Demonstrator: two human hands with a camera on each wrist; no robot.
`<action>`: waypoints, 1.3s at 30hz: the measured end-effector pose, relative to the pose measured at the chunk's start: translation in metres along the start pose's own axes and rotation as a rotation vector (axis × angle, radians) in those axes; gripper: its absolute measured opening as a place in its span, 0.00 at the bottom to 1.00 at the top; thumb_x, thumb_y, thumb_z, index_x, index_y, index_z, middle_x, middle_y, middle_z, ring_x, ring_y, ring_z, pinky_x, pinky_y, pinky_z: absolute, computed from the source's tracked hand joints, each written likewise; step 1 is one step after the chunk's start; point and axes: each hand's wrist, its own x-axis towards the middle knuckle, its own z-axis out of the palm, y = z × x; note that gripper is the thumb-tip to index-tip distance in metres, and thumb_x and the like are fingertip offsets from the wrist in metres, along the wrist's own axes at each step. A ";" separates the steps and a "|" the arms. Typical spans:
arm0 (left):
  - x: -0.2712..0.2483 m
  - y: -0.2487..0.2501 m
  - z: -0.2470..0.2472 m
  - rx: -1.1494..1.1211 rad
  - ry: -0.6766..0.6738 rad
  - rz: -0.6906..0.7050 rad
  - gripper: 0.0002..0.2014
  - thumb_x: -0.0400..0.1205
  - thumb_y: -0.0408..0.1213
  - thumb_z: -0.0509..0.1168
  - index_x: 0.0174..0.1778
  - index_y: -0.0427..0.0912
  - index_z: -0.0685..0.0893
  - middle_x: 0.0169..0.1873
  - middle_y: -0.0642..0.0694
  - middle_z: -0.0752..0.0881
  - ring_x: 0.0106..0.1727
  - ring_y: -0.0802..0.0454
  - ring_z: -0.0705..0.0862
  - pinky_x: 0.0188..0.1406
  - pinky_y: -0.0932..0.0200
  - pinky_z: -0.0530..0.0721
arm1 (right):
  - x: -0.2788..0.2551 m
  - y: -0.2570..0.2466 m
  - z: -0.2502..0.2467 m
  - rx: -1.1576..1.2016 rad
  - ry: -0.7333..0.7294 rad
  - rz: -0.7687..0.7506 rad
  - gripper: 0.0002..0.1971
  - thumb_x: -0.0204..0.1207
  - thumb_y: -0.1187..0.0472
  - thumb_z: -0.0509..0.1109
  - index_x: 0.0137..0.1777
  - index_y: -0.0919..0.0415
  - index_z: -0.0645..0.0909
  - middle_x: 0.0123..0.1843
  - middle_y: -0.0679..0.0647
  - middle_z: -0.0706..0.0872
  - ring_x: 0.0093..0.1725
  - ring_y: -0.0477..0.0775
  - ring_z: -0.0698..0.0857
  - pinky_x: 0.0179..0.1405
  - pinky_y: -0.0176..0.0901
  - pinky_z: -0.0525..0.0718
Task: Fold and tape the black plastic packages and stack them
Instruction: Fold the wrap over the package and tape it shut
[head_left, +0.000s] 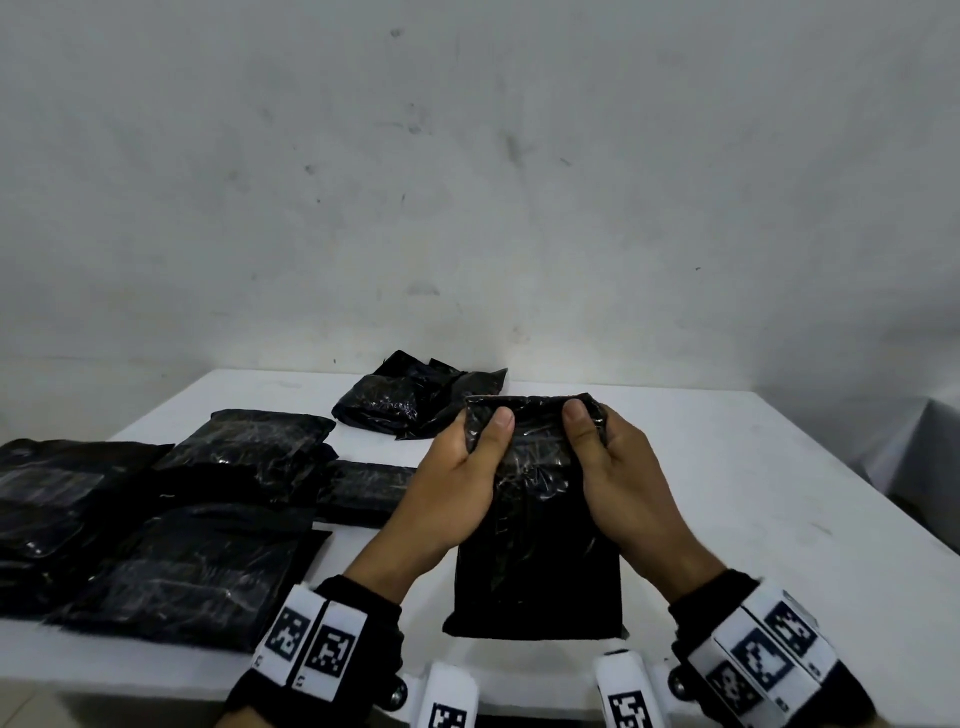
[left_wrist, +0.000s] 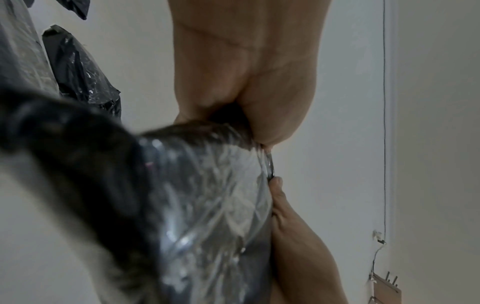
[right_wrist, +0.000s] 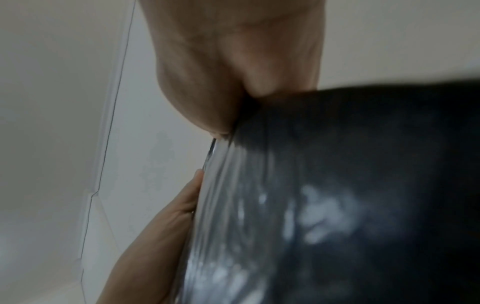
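A black plastic package (head_left: 537, 545) stands tilted above the near part of the white table (head_left: 753, 493), held up by both hands. My left hand (head_left: 462, 467) grips its upper left corner, thumb on the front face. My right hand (head_left: 613, 467) grips the upper right corner the same way. The top edge is rolled over toward me under both thumbs. In the left wrist view the shiny package (left_wrist: 207, 205) fills the lower middle, pinched below my left hand (left_wrist: 246, 82). The right wrist view shows the blurred package (right_wrist: 337, 185) against my right hand (right_wrist: 233, 72).
Several flat black packages (head_left: 171, 519) lie overlapping on the table's left side. A crumpled heap of black packages (head_left: 415, 400) sits at the back centre near the grey wall. The table's right edge (head_left: 883, 493) drops away at the right.
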 end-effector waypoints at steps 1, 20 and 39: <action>0.000 0.000 -0.001 0.007 -0.004 -0.004 0.16 0.88 0.57 0.58 0.62 0.54 0.86 0.54 0.58 0.92 0.59 0.62 0.89 0.68 0.56 0.82 | 0.000 0.000 0.000 0.001 -0.011 0.017 0.20 0.84 0.35 0.56 0.58 0.44 0.83 0.54 0.41 0.91 0.55 0.44 0.88 0.63 0.56 0.84; -0.013 0.006 -0.015 0.269 -0.004 0.078 0.35 0.82 0.71 0.44 0.84 0.77 0.40 0.85 0.68 0.51 0.84 0.67 0.57 0.82 0.58 0.58 | -0.008 0.000 0.005 -0.360 -0.101 -0.175 0.26 0.91 0.51 0.52 0.87 0.41 0.54 0.86 0.46 0.58 0.64 0.17 0.58 0.57 0.05 0.52; -0.018 -0.006 -0.002 0.319 0.140 0.054 0.31 0.86 0.63 0.46 0.86 0.73 0.45 0.17 0.54 0.69 0.19 0.62 0.72 0.25 0.70 0.72 | -0.017 -0.003 0.008 -0.213 0.027 -0.244 0.25 0.90 0.56 0.55 0.86 0.47 0.62 0.72 0.39 0.69 0.66 0.13 0.62 0.62 0.10 0.58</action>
